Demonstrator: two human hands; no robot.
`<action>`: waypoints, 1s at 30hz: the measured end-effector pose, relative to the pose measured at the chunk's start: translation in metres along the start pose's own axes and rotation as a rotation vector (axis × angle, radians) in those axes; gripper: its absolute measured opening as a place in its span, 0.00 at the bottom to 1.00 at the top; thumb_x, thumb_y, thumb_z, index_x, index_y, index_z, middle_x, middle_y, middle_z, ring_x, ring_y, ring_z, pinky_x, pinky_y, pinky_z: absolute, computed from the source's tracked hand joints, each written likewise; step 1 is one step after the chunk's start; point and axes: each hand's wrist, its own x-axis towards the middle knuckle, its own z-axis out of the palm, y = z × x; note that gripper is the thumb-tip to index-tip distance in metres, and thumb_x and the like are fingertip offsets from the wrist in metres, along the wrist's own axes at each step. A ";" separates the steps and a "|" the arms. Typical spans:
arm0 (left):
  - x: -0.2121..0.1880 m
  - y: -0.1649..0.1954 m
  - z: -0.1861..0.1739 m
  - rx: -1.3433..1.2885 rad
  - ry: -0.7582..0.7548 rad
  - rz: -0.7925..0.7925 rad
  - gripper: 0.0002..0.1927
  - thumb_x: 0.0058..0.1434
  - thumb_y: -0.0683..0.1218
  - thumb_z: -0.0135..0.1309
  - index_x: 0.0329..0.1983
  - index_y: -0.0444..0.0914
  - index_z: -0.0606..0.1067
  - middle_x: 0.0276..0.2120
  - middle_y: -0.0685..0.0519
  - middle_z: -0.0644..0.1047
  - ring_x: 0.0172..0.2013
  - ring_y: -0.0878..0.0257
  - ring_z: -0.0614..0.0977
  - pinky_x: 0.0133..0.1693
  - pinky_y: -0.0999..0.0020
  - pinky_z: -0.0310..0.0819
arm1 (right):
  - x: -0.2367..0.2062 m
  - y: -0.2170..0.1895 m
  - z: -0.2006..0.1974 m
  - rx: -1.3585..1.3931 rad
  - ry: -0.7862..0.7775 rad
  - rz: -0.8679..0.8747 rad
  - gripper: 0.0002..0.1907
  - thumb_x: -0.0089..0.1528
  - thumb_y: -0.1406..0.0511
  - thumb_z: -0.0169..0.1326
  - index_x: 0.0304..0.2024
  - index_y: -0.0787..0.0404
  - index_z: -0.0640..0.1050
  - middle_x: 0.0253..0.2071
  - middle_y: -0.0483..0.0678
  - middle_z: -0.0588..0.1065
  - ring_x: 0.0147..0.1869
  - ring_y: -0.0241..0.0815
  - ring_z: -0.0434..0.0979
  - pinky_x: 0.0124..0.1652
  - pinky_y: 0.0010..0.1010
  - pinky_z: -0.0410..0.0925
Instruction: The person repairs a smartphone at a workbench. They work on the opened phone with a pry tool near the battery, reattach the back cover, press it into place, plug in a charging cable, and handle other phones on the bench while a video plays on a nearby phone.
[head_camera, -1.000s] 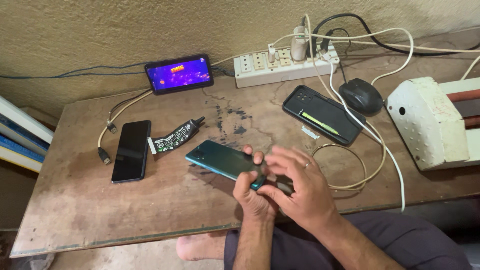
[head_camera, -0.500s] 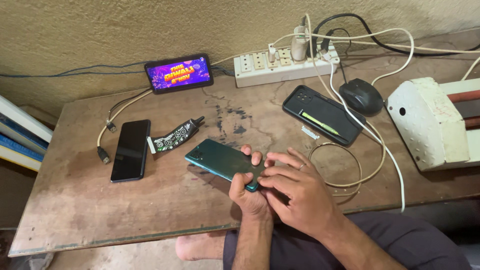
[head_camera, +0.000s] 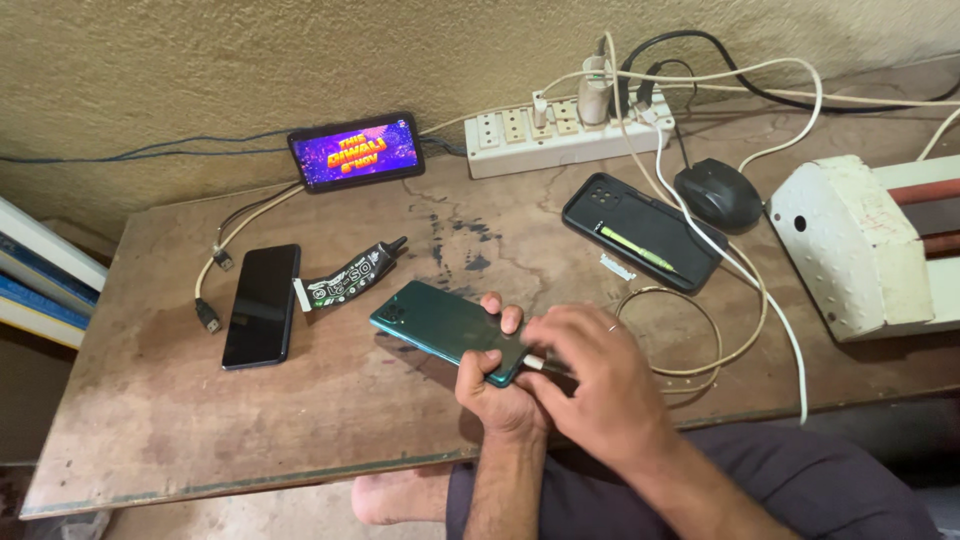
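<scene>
Sat on a worn wooden surface (head_camera: 150, 420), set against a rough plastered wall; carried everything else. Stood far right of the green phone (head_camera: 447, 330): a white box-like machine (head_camera: 850, 245), out of the working space. Lay up and right of the green phone near the wall: a white power strip (head_camera: 560, 135), close so the cords could reach. Leaned above-left of the green phone against the wall: a lit phone (head_camera: 355, 152), propped for viewing. Rested left of the green phone: a dark phone (head_camera: 261, 305), face up, and a black glue tube (head_camera: 350, 278) between the two. Lay face down near the surface's middle, its lower end lifted: the green phone, steadied by the left hand (head_camera: 497, 385), fingers wrapped about its edge. Pressed at that same end: the right hand (head_camera: 590, 385), fingers pinching a small white cable plug (head_camera: 534, 364).
</scene>
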 end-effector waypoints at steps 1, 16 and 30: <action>-0.001 0.000 0.002 0.015 0.014 0.027 0.29 0.43 0.42 0.43 0.53 0.37 0.64 0.44 0.48 0.67 0.40 0.58 0.69 0.45 0.58 0.70 | 0.003 0.001 -0.004 0.056 -0.049 0.114 0.29 0.45 0.67 0.69 0.49 0.59 0.75 0.45 0.46 0.78 0.55 0.50 0.76 0.56 0.43 0.68; -0.001 0.000 0.001 0.013 0.033 0.041 0.30 0.41 0.41 0.43 0.52 0.36 0.64 0.46 0.49 0.67 0.41 0.58 0.70 0.47 0.57 0.70 | 0.001 0.009 -0.019 0.103 -0.010 0.115 0.19 0.52 0.69 0.62 0.47 0.59 0.79 0.53 0.50 0.77 0.58 0.50 0.79 0.54 0.39 0.71; -0.004 -0.010 0.005 0.267 0.004 0.108 0.34 0.40 0.35 0.39 0.56 0.36 0.62 0.50 0.50 0.65 0.43 0.59 0.68 0.48 0.59 0.71 | 0.004 0.007 -0.019 0.135 0.025 -0.063 0.06 0.54 0.69 0.64 0.34 0.62 0.83 0.41 0.48 0.83 0.51 0.45 0.83 0.50 0.34 0.74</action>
